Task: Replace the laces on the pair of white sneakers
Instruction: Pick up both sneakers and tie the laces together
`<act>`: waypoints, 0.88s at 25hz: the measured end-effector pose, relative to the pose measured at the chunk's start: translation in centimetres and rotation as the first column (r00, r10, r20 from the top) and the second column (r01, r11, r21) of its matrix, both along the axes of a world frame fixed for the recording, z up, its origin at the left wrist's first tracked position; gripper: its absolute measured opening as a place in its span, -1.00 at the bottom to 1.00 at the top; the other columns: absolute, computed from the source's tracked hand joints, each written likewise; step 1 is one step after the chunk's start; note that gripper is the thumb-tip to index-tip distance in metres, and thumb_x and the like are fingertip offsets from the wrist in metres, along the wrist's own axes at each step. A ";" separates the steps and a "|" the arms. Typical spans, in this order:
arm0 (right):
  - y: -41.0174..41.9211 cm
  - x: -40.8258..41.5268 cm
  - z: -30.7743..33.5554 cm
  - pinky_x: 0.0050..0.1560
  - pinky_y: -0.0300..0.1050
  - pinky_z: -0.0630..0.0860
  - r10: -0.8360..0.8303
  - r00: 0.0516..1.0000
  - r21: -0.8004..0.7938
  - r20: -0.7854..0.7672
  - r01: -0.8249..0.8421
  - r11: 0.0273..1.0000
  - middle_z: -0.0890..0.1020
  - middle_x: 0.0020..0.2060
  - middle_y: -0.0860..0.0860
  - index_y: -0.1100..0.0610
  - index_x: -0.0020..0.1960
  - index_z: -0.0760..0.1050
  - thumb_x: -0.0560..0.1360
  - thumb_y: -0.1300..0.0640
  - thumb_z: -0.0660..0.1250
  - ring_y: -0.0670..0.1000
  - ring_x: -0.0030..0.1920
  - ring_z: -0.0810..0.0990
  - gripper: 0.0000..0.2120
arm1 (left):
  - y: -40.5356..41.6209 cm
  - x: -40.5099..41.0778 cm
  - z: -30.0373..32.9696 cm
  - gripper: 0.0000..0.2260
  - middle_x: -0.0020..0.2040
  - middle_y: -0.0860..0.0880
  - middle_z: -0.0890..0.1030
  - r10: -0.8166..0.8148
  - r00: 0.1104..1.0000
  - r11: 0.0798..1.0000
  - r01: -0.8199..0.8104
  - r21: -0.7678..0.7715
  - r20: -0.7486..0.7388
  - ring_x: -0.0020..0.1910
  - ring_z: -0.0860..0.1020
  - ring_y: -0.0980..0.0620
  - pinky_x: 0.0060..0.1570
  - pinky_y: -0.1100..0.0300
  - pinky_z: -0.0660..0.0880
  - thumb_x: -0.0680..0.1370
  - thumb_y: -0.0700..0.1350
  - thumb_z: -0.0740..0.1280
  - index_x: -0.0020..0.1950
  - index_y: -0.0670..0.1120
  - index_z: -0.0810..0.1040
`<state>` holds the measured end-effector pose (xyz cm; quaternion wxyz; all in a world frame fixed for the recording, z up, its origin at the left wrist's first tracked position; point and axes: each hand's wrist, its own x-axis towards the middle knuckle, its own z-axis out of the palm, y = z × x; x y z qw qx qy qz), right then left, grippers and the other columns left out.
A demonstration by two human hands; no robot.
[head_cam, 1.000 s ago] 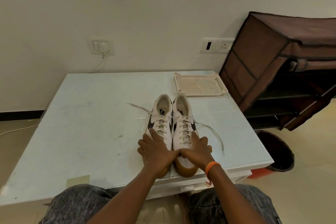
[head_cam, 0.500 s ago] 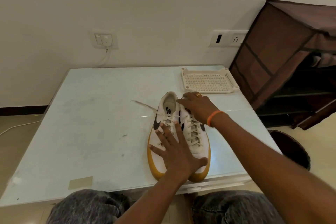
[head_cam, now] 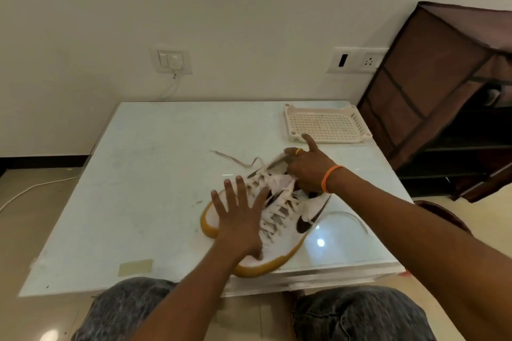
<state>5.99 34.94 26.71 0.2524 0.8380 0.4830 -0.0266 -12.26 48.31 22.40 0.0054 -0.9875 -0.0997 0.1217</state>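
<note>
Head view: your left hand (head_cam: 238, 219) lies flat, fingers straight and spread, across the toe end of the pair of white sneakers (head_cam: 279, 219). That looks like a bracing hold, meant to keep the shoes from sliding on the smooth surface (head_cam: 155, 196) while the other hand works at the collar. Your right hand (head_cam: 309, 170), the one with the orange wristband (head_cam: 331, 177), sits at the heel end with its fingers curled down into the opening of the right-hand shoe, though one finger sticks out toward 12 o'clock. The grip seems to be closed on the collar or tongue there. The blur keeps me from telling whether it also pinches a lace.

The pair sits at the near middle of the surface, toes toward you at 6 o'clock and tilted toward 7, the gum-coloured soles reaching the front edge. Both shoes still carry their white laces (head_cam: 279, 202) through the eyelets. One loose end trails off toward 10 o'clock, another curves away toward 4 o'clock. So the unlacing, as I judge it, has barely begun.

Relative to your grip, the laced section lies just toward 7 o'clock from the right hand, between your two hands. The perforated plastic tray (head_cam: 360, 130) sits near, at 1 o'clock from it.
</note>
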 end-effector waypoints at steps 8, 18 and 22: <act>0.0 -12.0 -1.3 0.31 0.24 0.08 -0.526 0.800 0.256 -0.287 0.593 0.763 0.54 -0.26 -0.04 0.02 -0.14 0.44 0.51 -0.30 0.11 0.10 -0.07 0.56 -0.60 | 0.1 -3.6 2.4 -0.75 -0.05 -0.05 0.54 0.656 0.754 0.552 -0.433 -0.713 0.050 -0.03 0.53 -0.13 -0.18 0.16 0.40 0.55 -0.01 0.35 0.02 -0.19 0.50; -0.3 -13.6 -1.0 0.27 0.31 0.18 -0.514 0.618 0.424 -0.595 0.784 0.452 0.61 -0.14 -0.05 0.01 -0.06 0.49 0.47 -0.26 0.20 0.10 0.02 0.56 -0.65 | -0.3 -3.7 1.7 -0.58 0.00 -0.05 0.54 0.615 0.788 0.523 -0.408 -0.748 -0.001 0.02 0.55 -0.09 -0.18 0.17 0.43 0.43 0.01 0.50 0.14 -0.16 0.45; -0.3 -8.8 -1.2 0.28 0.20 0.30 -0.423 0.709 0.478 -0.565 0.699 0.532 0.33 0.43 0.04 -0.01 0.44 0.28 0.48 0.29 0.18 0.19 0.40 0.27 -0.45 | 1.2 -3.4 2.7 -0.61 0.00 -0.06 0.56 0.669 0.742 0.400 -0.414 -0.818 -0.048 -0.02 0.55 -0.04 -0.20 0.22 0.44 0.47 -0.06 0.45 0.19 -0.21 0.44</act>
